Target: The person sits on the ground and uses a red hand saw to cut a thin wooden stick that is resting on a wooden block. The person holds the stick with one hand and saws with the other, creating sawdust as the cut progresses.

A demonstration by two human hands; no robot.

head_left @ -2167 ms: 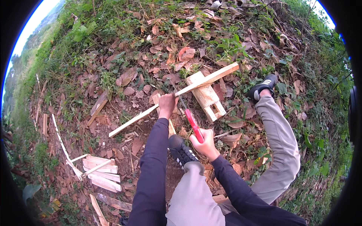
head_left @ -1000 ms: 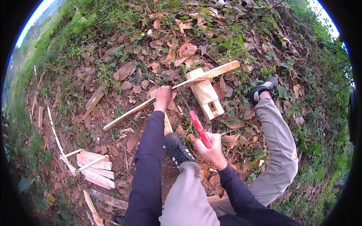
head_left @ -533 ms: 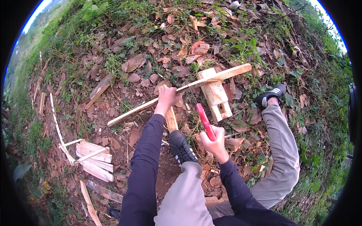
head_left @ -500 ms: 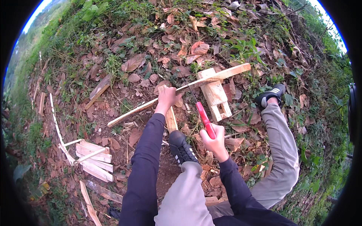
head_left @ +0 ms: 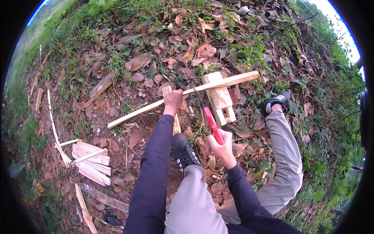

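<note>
My right hand (head_left: 221, 147) is closed around the red handle of a hand saw (head_left: 212, 124). The saw's thin blade lies across a long pale wooden strip (head_left: 146, 110), just right of my left hand. My left hand (head_left: 173, 100) is wrapped over the strip near its middle. Under the strip's right half is a thick wooden block (head_left: 220, 98) with a square notch at its near end. Another piece of wood (head_left: 176, 125) passes beneath my left hand toward my shoe (head_left: 184, 151).
Several pale slats (head_left: 92, 165) lie at the lower left beside a bent thin stick (head_left: 53, 117). A short plank (head_left: 99, 90) rests farther up on the left. Dry leaves and green plants cover the sloping ground. My other shoe (head_left: 276, 102) stands right of the block.
The saw handle has shifted slightly back toward me, still in my right hand. My left hand keeps its hold on the strip. The whole view has turned a little.
</note>
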